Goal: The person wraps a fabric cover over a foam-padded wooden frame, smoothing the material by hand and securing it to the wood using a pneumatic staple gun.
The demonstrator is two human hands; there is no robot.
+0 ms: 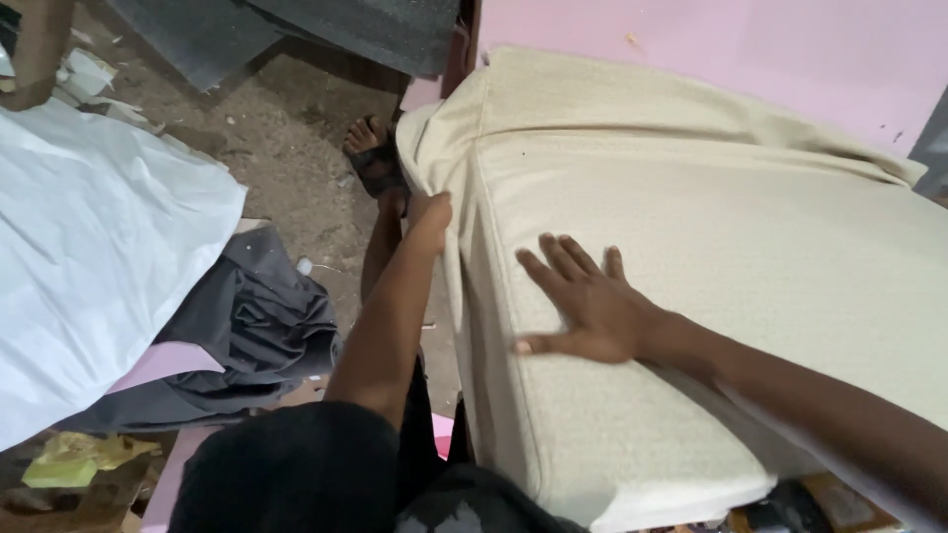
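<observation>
1. Nearest the camera: black clothing, lower middle, then two bare arms reaching out over a big cream cushion (691,247).
2. Right hand (583,301) flat on the cushion's top face, just inside the near edge. Fingers (558,259) spread wide, thumb out along the seam. Pressing, gripping nothing.
3. Left hand (432,212) down at the left side of the cushion, curled onto the cover (423,148) right at the corner. Looks pinched on the fabric edge; fingertips hidden, so clamp not certain.
4. Cushion itself: filling the right half of the view, lying flat, far side against a pink wall (711,44).
5. Handling, as a judgement: bulky but light, foam-soft inside, giving under a flat palm. Woven cover grippy, not slippery, loose and wrinkled at the far corner. Nothing fragile.
6. Best hold: the seam line and the slack cloth at the corners; flat palm on top for steadying.
7. Left of the arms: grey cloth (257,326) in a heap, white sheet (89,257) beside it.
8. Farther off: a sandalled foot (373,156) on the dirt floor (276,128), just beside the cushion's far left corner.
</observation>
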